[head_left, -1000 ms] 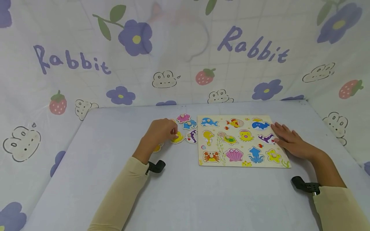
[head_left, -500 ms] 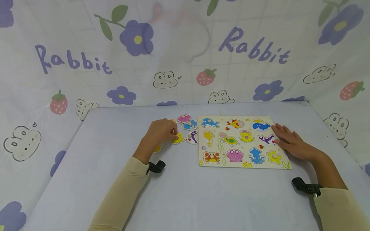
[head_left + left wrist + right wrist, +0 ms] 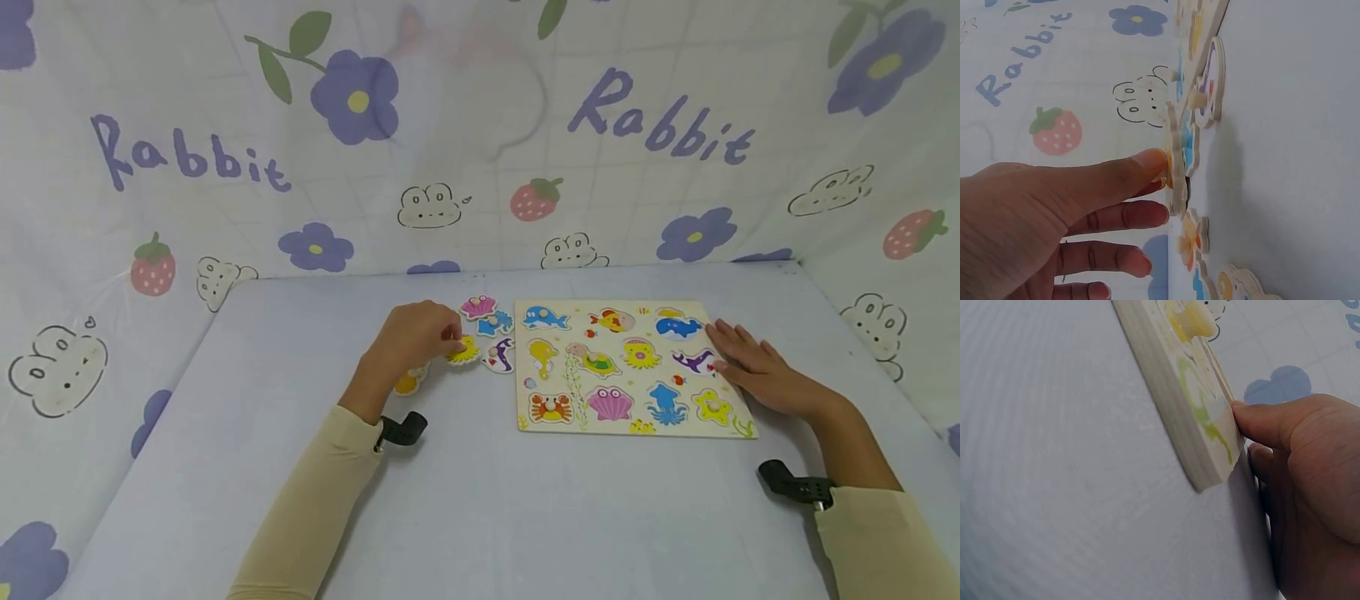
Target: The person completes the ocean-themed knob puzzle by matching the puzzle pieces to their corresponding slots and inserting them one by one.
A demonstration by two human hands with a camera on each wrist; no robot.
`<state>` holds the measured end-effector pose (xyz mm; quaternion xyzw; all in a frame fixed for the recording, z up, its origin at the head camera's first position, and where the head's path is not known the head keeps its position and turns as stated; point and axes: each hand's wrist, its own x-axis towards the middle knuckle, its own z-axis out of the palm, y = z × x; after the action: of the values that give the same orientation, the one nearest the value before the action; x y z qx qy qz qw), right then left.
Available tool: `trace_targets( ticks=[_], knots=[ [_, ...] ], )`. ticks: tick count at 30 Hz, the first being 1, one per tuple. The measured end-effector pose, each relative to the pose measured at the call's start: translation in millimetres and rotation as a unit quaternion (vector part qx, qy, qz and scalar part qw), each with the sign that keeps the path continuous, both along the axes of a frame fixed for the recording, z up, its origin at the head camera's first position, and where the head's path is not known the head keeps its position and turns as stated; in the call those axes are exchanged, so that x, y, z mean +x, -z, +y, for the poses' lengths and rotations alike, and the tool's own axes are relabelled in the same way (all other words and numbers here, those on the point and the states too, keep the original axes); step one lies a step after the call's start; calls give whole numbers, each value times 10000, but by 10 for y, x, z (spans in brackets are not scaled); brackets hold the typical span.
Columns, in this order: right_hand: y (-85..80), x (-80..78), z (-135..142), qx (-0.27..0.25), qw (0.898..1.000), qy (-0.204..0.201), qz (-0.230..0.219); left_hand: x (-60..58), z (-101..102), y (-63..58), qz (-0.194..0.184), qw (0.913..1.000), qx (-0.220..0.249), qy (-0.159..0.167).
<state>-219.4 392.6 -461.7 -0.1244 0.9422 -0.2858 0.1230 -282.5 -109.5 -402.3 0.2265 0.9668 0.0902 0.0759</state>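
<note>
My left hand [image 3: 420, 333] pinches the knob of a yellow octopus puzzle piece [image 3: 467, 348] between thumb and index finger. In the left wrist view that octopus piece [image 3: 1175, 169] appears edge-on, close over the table, and the other fingers are spread away from it. A wooden sea-animal puzzle board [image 3: 592, 383] lies flat to the right. Along its right edge rests my right hand [image 3: 765, 371], fingers extended; in the right wrist view the thumb touches the board's edge beside the corner. Crab [image 3: 550, 407] and starfish [image 3: 712, 407] pieces with knobs sit in the board.
Between left hand and board lie a pink shell piece [image 3: 477, 307], a blue piece [image 3: 495, 323] and a purple-and-white piece [image 3: 498, 356]. A yellow-orange piece [image 3: 408, 382] is beside the left wrist. Behind the white table [image 3: 585, 517] hangs a printed curtain [image 3: 480, 125].
My left hand has risen slightly with the octopus piece, and more of the yellow-orange piece near the wrist shows. My right hand stays at the board's edge.
</note>
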Motion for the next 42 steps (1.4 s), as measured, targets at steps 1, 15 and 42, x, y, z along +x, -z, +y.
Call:
trace_targets(
  ticks=[1, 15, 42],
  knots=[
    [-4, 4, 6, 11, 10000, 19, -2, 2, 20, -8, 50, 10000, 5, 51],
    [-35, -50, 4, 102, 9999, 53, -66, 189, 386, -122, 462, 9977, 106, 489],
    [4, -10, 28, 19, 10000, 85, -33, -80, 1496, 145, 558, 9855, 247, 1580]
  ],
)
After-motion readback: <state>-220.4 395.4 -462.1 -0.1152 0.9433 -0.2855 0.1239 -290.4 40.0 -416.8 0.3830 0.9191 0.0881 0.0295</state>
